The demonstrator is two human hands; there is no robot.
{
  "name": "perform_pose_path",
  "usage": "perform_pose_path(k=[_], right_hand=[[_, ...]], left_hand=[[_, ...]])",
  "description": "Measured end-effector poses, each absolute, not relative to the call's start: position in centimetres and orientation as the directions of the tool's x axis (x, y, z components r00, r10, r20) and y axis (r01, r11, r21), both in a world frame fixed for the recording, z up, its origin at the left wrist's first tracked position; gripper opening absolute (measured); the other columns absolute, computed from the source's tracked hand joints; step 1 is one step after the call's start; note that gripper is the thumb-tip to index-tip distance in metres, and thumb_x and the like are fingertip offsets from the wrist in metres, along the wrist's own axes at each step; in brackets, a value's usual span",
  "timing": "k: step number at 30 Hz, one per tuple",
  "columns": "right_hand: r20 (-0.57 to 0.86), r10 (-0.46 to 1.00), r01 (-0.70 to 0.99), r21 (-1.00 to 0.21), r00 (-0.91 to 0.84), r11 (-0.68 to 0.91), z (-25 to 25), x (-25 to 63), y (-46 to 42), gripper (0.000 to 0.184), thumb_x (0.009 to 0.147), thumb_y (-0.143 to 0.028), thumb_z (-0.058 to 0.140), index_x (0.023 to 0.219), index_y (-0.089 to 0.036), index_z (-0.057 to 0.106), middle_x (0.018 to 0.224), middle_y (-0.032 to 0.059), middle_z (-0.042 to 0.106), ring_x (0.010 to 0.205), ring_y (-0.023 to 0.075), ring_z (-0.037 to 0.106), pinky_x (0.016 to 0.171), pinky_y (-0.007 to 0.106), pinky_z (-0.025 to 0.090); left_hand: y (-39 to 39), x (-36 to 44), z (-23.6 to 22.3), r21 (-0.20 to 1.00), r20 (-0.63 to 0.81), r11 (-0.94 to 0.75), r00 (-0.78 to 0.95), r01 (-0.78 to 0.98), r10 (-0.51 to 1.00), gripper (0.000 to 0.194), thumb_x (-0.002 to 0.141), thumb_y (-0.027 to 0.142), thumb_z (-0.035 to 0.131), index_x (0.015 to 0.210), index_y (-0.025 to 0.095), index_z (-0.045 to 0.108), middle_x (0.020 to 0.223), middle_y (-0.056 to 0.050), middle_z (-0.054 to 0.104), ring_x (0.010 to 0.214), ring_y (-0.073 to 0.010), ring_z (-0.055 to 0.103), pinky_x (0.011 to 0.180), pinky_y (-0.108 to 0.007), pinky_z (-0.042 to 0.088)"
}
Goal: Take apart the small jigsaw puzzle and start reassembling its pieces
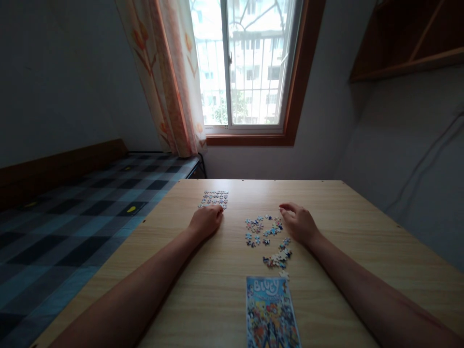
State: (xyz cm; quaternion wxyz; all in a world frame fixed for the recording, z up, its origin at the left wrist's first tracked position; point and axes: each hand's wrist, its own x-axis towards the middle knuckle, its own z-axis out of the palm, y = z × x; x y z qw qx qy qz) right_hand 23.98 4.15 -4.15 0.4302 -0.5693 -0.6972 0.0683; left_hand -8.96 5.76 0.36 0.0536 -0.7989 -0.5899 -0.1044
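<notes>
My left hand [206, 220] rests on the wooden table [362, 232], fingers curled, its tips touching the near edge of a small assembled patch of jigsaw puzzle [214, 198]. My right hand [300, 223] lies palm down with fingers bent, just right of a scatter of loose puzzle pieces [264, 230]. More loose pieces [278, 258] trail toward me. Whether either hand pinches a piece is hidden.
A colourful puzzle reference card [271, 311] lies at the table's near edge. A bed with a checked blue cover [72, 227] stands to the left. Ahead are a barred window [250, 63] and curtain [166, 72]; a wooden shelf [409, 43] hangs upper right.
</notes>
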Motion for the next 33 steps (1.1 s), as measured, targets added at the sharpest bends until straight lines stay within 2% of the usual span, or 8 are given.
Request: perform_pose_path(k=[4, 8, 11, 17, 20, 25, 28, 33], right_hand=[[0.458, 0.887, 0.837, -0.505, 0.053, 0.211, -4.6, 24.4, 4.4, 0.02, 0.086, -0.028, 0.057, 0.096, -0.024, 0.074, 0.095, 0.0055, 0.076, 0.089, 0.0257, 0.068, 0.082, 0.039, 0.049], [0.465, 0.885, 0.892, -0.41, 0.025, 0.191, -4.8, 24.5, 4.4, 0.022, 0.084, -0.022, 0.059, 0.099, -0.027, 0.074, 0.1, 0.0066, 0.075, 0.097, 0.0286, 0.065, 0.086, 0.042, 0.046], [0.496, 0.866, 0.891, -0.417, 0.058, 0.179, -4.9, 24.5, 4.5, 0.026, 0.083, -0.021, 0.06, 0.105, -0.026, 0.072, 0.108, 0.0078, 0.073, 0.099, 0.0284, 0.063, 0.084, 0.041, 0.046], [0.509, 0.857, 0.89, -0.424, 0.081, 0.168, -5.1, 24.5, 4.4, 0.019, 0.08, -0.017, 0.058, 0.084, -0.025, 0.075, 0.093, 0.008, 0.074, 0.091, 0.0287, 0.062, 0.081, 0.041, 0.044], [0.504, 0.86, 0.896, -0.414, 0.076, 0.163, -5.4, 24.5, 4.5, 0.019, 0.082, -0.018, 0.059, 0.084, -0.026, 0.076, 0.1, 0.0081, 0.074, 0.096, 0.0298, 0.061, 0.084, 0.044, 0.044], [0.516, 0.856, 0.893, -0.399, 0.032, 0.207, -6.2, 24.6, 5.4, 0.025, 0.092, -0.034, 0.054, 0.094, -0.025, 0.077, 0.115, 0.0086, 0.072, 0.109, 0.0277, 0.061, 0.093, 0.044, 0.046], [0.448, 0.892, 0.885, -0.393, -0.054, 0.25, -6.4, 24.6, 6.0, 0.035, 0.098, -0.037, 0.045, 0.106, -0.023, 0.076, 0.124, 0.0106, 0.068, 0.119, 0.0264, 0.058, 0.101, 0.043, 0.043], [0.319, 0.944, 0.911, -0.36, -0.083, 0.202, -6.0, 24.4, 6.0, 0.046, 0.103, -0.039, 0.034, 0.127, -0.018, 0.066, 0.137, 0.0156, 0.059, 0.131, 0.0298, 0.05, 0.109, 0.05, 0.036]], left_hand=[[5.7, -8.9, 0.3, 0.089, 0.226, -0.315, 0.289, 0.945, 0.93, 0.031, 0.094, 0.034, 0.044, 0.1, 0.023, 0.072, 0.102, -0.007, 0.075, 0.092, -0.0213, 0.068, 0.082, -0.03, 0.048], [5.8, -8.9, 0.0, 0.112, 0.229, -0.304, 0.273, 0.946, 0.934, 0.034, 0.093, 0.036, 0.043, 0.104, 0.024, 0.073, 0.101, -0.007, 0.075, 0.093, -0.021, 0.068, 0.085, -0.03, 0.049], [5.8, -8.9, 0.0, 0.104, 0.23, -0.246, 0.218, 0.964, 0.949, 0.034, 0.093, 0.034, 0.043, 0.106, 0.024, 0.073, 0.099, -0.007, 0.076, 0.09, -0.0219, 0.069, 0.082, -0.031, 0.049], [5.7, -8.9, 0.2, 0.101, 0.212, -0.133, 0.11, 0.986, 0.971, 0.031, 0.089, 0.031, 0.044, 0.102, 0.026, 0.072, 0.095, -0.007, 0.075, 0.085, -0.024, 0.069, 0.071, -0.031, 0.048], [5.9, -9.0, 0.1, 0.117, 0.208, -0.11, 0.084, 0.987, 0.975, 0.026, 0.085, 0.028, 0.047, 0.098, 0.025, 0.07, 0.092, -0.006, 0.074, 0.084, -0.0233, 0.068, 0.068, -0.03, 0.047], [6.0, -9.1, -0.2, 0.109, 0.197, -0.105, 0.082, 0.988, 0.977, 0.022, 0.084, 0.029, 0.049, 0.097, 0.024, 0.065, 0.089, -0.006, 0.073, 0.082, -0.0229, 0.067, 0.068, -0.029, 0.046], [6.1, -9.2, -0.4, 0.099, 0.192, -0.103, 0.083, 0.99, 0.978, 0.022, 0.085, 0.03, 0.048, 0.099, 0.023, 0.064, 0.089, -0.007, 0.073, 0.081, -0.0236, 0.067, 0.068, -0.03, 0.046], [6.3, -9.1, -0.5, 0.101, 0.219, -0.118, 0.093, 0.988, 0.971, 0.021, 0.085, 0.029, 0.046, 0.097, 0.023, 0.062, 0.089, -0.007, 0.073, 0.081, -0.0253, 0.068, 0.064, -0.031, 0.044]])
